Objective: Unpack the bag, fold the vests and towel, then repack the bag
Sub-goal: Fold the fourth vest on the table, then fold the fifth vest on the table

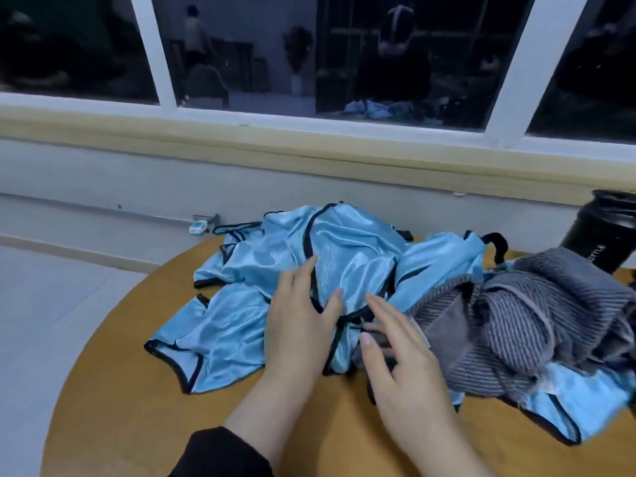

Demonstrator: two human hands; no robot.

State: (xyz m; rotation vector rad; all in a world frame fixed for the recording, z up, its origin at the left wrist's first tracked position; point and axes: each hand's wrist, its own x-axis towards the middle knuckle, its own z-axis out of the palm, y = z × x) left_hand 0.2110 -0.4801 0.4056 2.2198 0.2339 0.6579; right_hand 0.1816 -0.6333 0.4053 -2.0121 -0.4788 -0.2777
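While both hands lie on the heap of light-blue vests [344, 256], the left hand [299, 325] rests flat with fingers straight and slightly spread, and the right hand [402, 366] has straight fingers touching the black trim, its thumb against grey cloth. Right of the right hand lies the crumpled grey striped towel [516, 315]; beyond it stands a black bag [602, 228]. All rest on the round wooden table [113, 390].

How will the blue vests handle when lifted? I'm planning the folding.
The blue vests look shiny and satiny, so probably slippery. They lie crumpled in loose folds on the table, so likely floppy and light. They overlap, so lifting one may drag others.
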